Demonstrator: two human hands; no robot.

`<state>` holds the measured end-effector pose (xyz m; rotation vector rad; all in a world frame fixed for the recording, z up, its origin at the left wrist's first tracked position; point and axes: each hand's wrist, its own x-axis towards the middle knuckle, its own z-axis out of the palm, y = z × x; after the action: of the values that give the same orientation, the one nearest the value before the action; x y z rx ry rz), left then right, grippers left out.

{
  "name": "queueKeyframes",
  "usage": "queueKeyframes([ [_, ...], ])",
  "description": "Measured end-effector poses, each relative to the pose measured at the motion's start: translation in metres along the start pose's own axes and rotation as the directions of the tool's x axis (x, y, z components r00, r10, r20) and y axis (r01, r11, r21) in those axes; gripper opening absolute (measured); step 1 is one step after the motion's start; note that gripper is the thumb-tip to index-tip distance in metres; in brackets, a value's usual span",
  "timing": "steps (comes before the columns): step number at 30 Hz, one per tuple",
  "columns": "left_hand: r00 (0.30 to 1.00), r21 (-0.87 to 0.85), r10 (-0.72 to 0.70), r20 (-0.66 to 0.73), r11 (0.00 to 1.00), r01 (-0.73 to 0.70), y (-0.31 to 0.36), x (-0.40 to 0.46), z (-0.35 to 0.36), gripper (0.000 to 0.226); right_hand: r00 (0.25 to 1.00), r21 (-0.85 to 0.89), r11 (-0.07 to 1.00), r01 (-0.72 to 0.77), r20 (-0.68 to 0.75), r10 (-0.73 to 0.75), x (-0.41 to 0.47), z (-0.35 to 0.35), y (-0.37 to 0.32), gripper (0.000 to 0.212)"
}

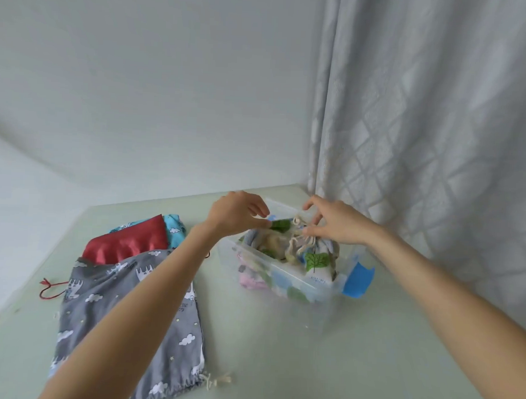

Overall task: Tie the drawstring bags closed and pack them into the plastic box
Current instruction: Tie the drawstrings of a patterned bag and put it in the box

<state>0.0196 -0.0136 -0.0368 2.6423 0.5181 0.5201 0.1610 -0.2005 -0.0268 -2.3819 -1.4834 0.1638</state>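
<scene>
A clear plastic box [286, 276] stands on the table right of centre, with a white tree-print drawstring bag [317, 260] lying on top of other bags inside it. Its cream drawstring [294, 245] is bunched and rises toward my right hand [334, 221], whose thumb and fingers close around the cord's upper loop. My left hand [239, 212] hovers over the box's far left corner, fingertips pinching the bag's edge by a green patch. To the left lie a grey cloud-print bag [133, 299], a red bag [126, 242] and a blue bag [174, 223], flat on the table.
The pale green table [310, 359] ends at a white wall behind. A patterned grey curtain [422, 115] hangs close behind and right of the box. A blue latch [359, 277] juts from the box's right end. A red cord [48, 290] trails left of the grey bag.
</scene>
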Motion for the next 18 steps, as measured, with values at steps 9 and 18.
queueKeyframes([
  [9,0.978,-0.007,0.107,-0.181,0.994,-0.110,-0.021,-0.026,0.011,0.011,0.852,-0.091,0.908,0.409,0.395,-0.344,0.029,0.022,-0.013,0.050],
  [18,0.944,-0.121,0.089,-0.318,0.984,-0.134,-0.044,-0.049,0.025,0.034,0.771,-0.172,0.875,0.452,0.568,-0.287,0.052,0.046,-0.018,0.076],
])
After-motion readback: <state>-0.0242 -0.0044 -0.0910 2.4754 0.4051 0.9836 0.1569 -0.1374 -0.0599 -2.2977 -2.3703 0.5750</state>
